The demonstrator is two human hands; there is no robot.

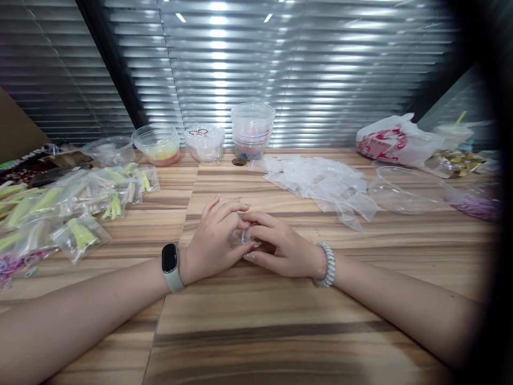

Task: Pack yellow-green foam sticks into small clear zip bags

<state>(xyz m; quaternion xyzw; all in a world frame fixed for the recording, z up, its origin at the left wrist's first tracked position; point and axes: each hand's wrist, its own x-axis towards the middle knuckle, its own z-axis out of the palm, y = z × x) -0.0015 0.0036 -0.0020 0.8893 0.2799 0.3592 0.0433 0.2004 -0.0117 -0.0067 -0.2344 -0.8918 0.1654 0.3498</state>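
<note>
Clear baggie (242, 236) pinched btwn both hands, mid-table.
Left hand (212, 240) & right hand (282, 250) meet fingertip to fingertip, both closed narrow on it, low over the wood table (256, 331). Near, behind right hand: pile of empty bags (320, 184), then clear bowl (401, 192). Left side, well apart: filled bags (80, 214) w/ yellow-green bits. Back edge: tubs (160, 143), stacked cups (252, 128), red-white carrier bag (395, 141). Watch (170, 264) on left wrist, coil band (329, 264) on right.
</note>
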